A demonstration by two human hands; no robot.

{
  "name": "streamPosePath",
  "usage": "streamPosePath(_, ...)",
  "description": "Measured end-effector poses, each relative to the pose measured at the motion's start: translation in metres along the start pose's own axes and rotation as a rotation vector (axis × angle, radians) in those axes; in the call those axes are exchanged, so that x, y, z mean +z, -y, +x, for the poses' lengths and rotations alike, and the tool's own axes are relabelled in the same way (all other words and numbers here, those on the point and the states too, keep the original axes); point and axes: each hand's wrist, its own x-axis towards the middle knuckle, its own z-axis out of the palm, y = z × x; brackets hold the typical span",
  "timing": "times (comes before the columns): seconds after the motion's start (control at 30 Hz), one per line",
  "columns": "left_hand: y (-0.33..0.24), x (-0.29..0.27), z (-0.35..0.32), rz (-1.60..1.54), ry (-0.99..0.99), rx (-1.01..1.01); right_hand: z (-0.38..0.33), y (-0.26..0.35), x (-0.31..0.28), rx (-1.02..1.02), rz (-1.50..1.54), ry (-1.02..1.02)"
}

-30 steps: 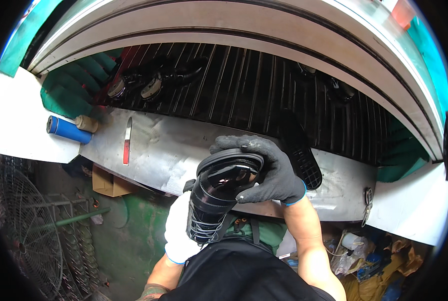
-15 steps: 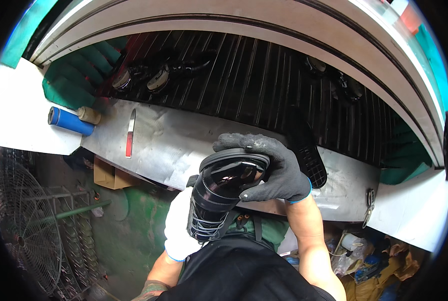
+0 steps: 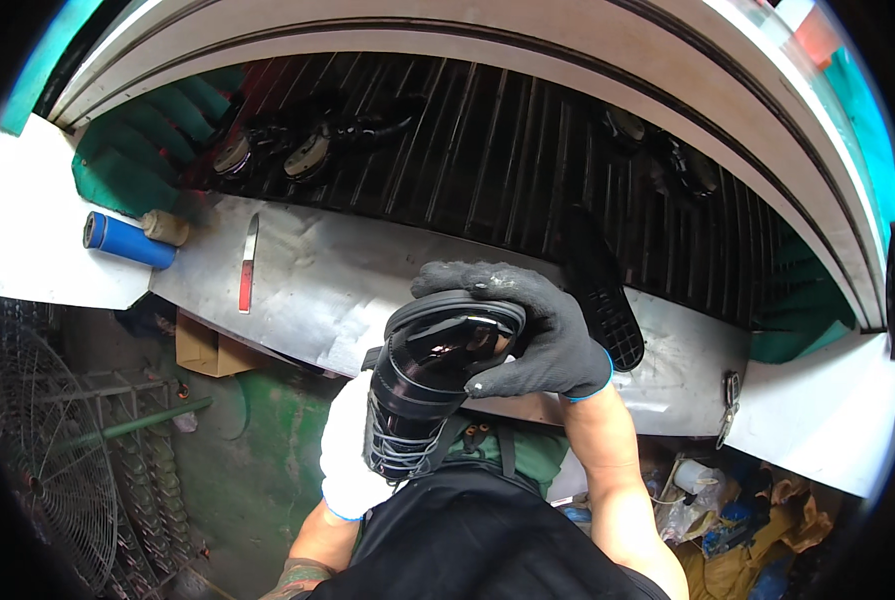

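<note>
A metal tabletop point(image 3: 317, 265) runs left to right. Over its near edge sits the raised black shoe point(image 3: 417, 385), gripped round its toe by the widely curved right hand point(image 3: 542, 330). The left hand point(image 3: 347, 435) presses its left side, closure hidden. Right lies a black sole point(image 3: 615, 325); left, a knife point(image 3: 248, 265).

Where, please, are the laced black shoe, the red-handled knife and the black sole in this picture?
Laced black shoe point(image 3: 415, 380), head view: on the middle of its glossy upper.
Red-handled knife point(image 3: 247, 273), head view: on the handle, near the blade.
Black sole point(image 3: 612, 312), head view: on its gridded face.
</note>
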Motion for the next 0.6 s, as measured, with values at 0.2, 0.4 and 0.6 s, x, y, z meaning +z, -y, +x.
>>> streamPosePath(0.2, -0.001, -0.002, -0.002, -0.092, 0.044, -0.041, 0.002, 0.002, 0.001, 0.026, 0.017, 0.018)
streamPosePath(0.4, -0.007, -0.009, -0.006, -0.236, 0.059, -0.086, 0.006, 0.01, -0.003, 0.214, 0.103, 0.092)
streamPosePath(0.6, 0.008, -0.026, -0.028, -0.556, 0.128, -0.384, 0.02, 0.011, 0.001, 0.2, -0.162, 0.248)
